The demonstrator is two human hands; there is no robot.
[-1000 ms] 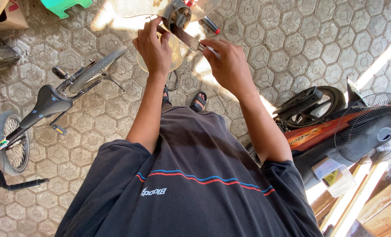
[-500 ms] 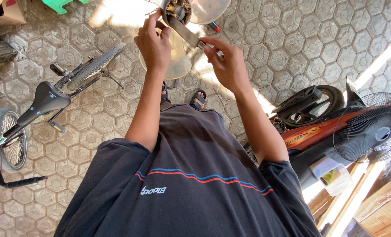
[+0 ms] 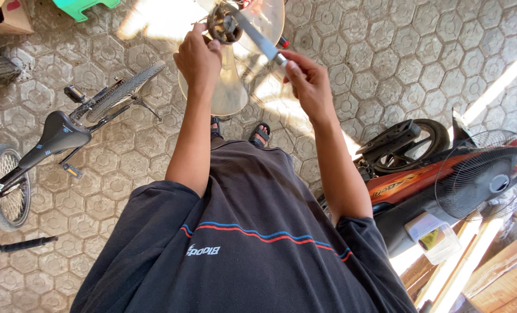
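Hands closed: left hand [image 3: 197,58] gripping fan blade [image 3: 226,87], right hand [image 3: 307,81] gripping knife [image 3: 255,36].

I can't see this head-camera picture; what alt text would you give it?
Seen from above, a person's left hand holds a translucent fan blade by its hub while the right hand pokes a flat metal tool into the hub. A bicycle, motorbike and standing fan sit on the paved floor.

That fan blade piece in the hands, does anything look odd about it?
Yes: the translucent fan blade is off any fan, held up by the left hand, while the right hand pokes a knife at its grimy hub.
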